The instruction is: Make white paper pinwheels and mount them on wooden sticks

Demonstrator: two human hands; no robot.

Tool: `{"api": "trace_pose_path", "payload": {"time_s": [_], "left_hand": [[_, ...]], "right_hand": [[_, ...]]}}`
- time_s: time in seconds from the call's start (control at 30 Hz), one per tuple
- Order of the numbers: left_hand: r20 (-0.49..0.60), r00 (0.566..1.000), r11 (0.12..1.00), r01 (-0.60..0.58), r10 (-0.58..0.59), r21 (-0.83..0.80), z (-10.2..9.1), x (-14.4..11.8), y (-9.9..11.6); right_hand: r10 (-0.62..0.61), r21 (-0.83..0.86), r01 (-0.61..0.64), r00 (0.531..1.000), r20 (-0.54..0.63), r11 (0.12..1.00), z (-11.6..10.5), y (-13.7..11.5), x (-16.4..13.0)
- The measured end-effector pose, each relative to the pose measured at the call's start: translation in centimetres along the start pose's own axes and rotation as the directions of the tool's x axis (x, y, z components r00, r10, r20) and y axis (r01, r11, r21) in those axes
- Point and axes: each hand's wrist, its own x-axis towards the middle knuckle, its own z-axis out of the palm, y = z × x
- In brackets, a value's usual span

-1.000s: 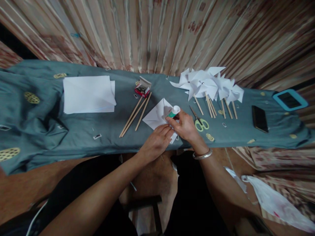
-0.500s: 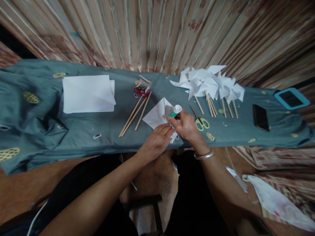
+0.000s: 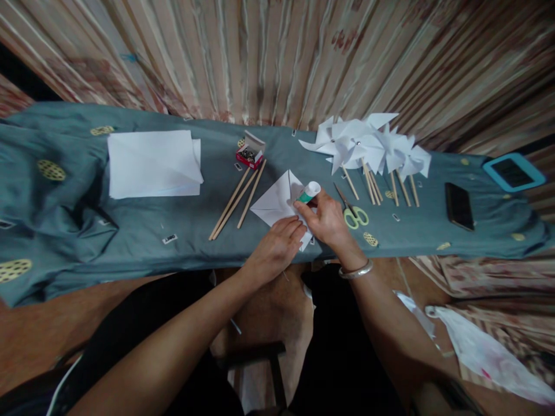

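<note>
My right hand (image 3: 327, 222) is curled closed around a small glue stick with a green body and white cap (image 3: 308, 193), holding it tilted with the capped end pointing up and away from me. The tube sits over the far right corner of the folded white square of paper (image 3: 277, 202) that lies on the grey-blue patterned cloth (image 3: 143, 231) covering the table. My left hand (image 3: 277, 248) lies on the near edge of that same paper, fingers bent and pressing it flat against the cloth; it grips nothing, only rests on the sheet, and its fingertips touch my right hand's fingers. Just left of the paper lie three long bare wooden sticks (image 3: 236, 202), side by side and slanted. Beyond the sticks' far ends sits a small open red box of metal pins (image 3: 248, 153). Farther left of the paper is a stack of plain white sheets (image 3: 151, 163). Just right of the paper, beside my right hand, are scissors with pale green handles (image 3: 353, 214). Beyond the scissors stands a cluster of finished white paper pinwheels on wooden sticks (image 3: 368, 147). Well to the right of the paper lie a black phone (image 3: 458, 206) and, farther still, a device in a blue case (image 3: 514, 172).
</note>
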Motion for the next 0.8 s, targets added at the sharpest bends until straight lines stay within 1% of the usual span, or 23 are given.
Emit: {"api": "trace_pose_path", "payload": {"time_s": [0.1,0.27,0.6,0.73,0.8], "left_hand": [[0.007,1.000,1.000,-0.005,0.005,-0.014,-0.2,0.1,0.1],[0.033,0.999,0.999,0.020,-0.018,-0.038,-0.3,0.2,0.0],[0.039,0.999,1.000,0.010,-0.011,0.012,-0.6,0.2,0.2],[0.043,0.999,1.000,0.009,-0.009,-0.010,-0.4,0.1,0.0],[0.046,0.999,1.000,0.003,-0.003,-0.001,-0.4,0.1,0.0]], "right_hand": [[-0.004,0.014,0.004,1.000,-0.017,1.000,0.1,0.0,0.0],[0.003,0.015,-0.002,1.000,-0.026,1.000,0.3,0.2,0.1],[0.008,0.050,-0.009,1.000,0.025,0.999,0.0,-0.3,0.1],[0.069,0.119,-0.072,0.997,0.031,0.990,0.2,0.6,0.3],[0.136,0.246,-0.147,0.989,0.059,0.958,0.4,1.2,0.5]]}}
